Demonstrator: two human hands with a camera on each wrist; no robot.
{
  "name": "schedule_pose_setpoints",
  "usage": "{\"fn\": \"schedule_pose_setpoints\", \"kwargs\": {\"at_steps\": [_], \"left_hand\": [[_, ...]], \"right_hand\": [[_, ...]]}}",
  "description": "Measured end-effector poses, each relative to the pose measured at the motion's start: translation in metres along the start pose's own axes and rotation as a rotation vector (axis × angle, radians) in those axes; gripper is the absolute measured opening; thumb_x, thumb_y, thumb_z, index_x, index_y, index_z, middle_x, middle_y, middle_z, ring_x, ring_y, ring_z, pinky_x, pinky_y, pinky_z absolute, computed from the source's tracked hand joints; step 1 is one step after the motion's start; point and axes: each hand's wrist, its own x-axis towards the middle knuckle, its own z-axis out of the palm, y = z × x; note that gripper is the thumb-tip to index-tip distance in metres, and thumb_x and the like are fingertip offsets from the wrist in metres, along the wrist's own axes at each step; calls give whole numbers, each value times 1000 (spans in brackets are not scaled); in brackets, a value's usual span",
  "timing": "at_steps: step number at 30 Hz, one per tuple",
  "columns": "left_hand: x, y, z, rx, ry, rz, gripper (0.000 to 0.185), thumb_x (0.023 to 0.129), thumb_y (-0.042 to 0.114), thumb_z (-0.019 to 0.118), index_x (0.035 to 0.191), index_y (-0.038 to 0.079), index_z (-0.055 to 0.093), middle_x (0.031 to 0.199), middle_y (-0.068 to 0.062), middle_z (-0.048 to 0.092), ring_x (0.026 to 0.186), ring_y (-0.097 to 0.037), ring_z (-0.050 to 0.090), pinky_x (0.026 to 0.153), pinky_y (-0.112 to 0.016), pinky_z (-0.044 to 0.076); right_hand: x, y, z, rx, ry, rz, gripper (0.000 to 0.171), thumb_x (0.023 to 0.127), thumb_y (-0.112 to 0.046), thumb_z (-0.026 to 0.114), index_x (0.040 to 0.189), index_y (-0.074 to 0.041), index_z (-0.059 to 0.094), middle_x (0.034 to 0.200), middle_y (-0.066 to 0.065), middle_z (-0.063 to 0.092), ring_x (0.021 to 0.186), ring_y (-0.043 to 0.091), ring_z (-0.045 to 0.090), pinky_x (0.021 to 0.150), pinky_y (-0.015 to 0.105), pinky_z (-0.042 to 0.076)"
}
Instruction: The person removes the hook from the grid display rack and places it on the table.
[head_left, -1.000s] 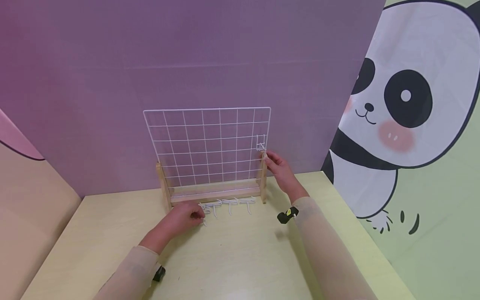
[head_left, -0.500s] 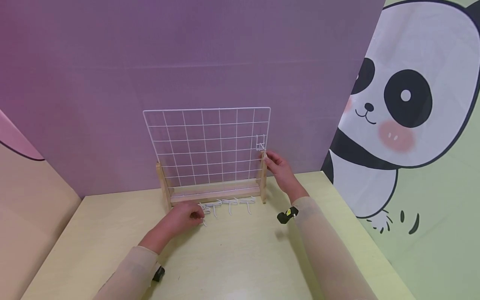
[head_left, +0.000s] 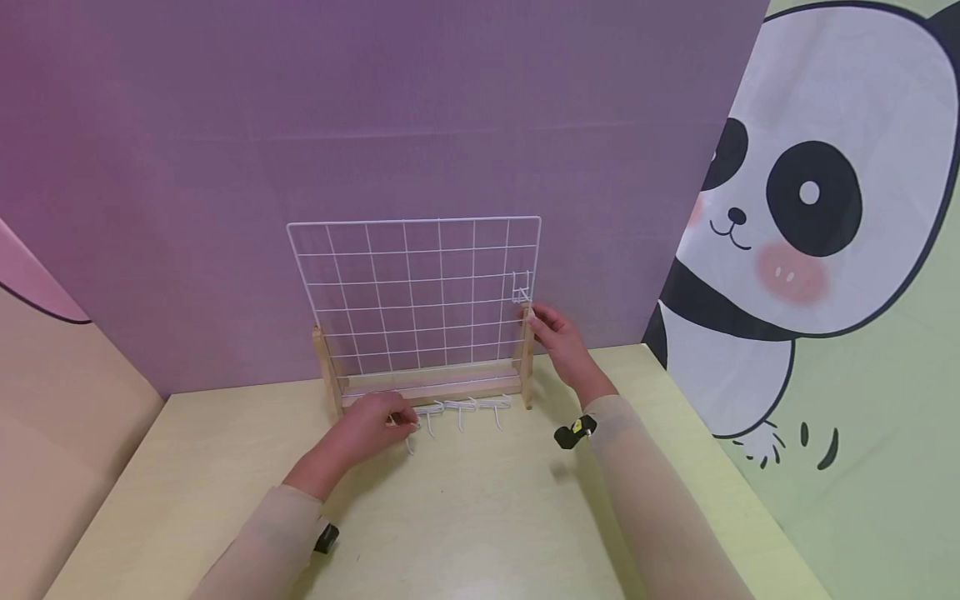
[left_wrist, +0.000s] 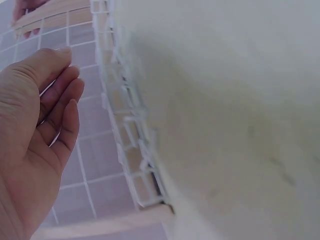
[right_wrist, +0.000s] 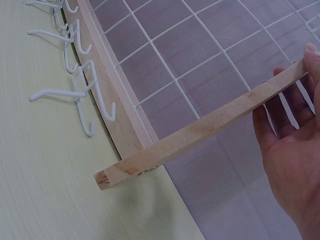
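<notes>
A white wire grid [head_left: 412, 292] stands upright in a wooden stand [head_left: 431, 385] at the back of a pale yellow table [head_left: 487, 517]. One white hook [head_left: 521, 288] hangs on the grid's right edge. Several more white hooks [head_left: 461, 407] lie in a row before the stand. My left hand [head_left: 378, 423] rests on the table with its fingertips at the leftmost hook. In the left wrist view the left hand [left_wrist: 35, 140] shows loose, nearly straight fingers holding nothing. My right hand [head_left: 558, 342] holds the top of the stand's right post [right_wrist: 200, 135], thumb in front and fingers [right_wrist: 285, 115] behind.
A purple backdrop [head_left: 375, 125] rises right behind the grid. A panda-print curtain [head_left: 810, 217] hangs along the table's right side. A pink and tan panel [head_left: 45, 350] closes the left side. Bare tabletop stretches between my forearms.
My left hand has slid a little forward and right, bringing its fingertips onto the leftmost hook. The right hand has stayed on the post.
</notes>
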Motion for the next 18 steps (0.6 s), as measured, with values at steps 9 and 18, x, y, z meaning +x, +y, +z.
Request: {"fn": "schedule_pose_setpoints", "kwargs": {"at_steps": [9,18], "left_hand": [[35,31,-9,-27,66,-12,6,102,12,81,108,13,81,101,5,74,98,-17,70,90,-44,63],[82,59,-15,-178,185,18,19,106,17,76,122,7,78,113,-5,76,108,-26,72,97,-48,61]], "right_hand": [[0,0,0,0,0,1,41,115,-16,62,153,-2,61,149,15,69,145,28,58,127,47,40],[3,3,0,-5,2,-11,40,116,-15,61,153,-1,61,148,16,68,142,27,60,127,47,41]]}}
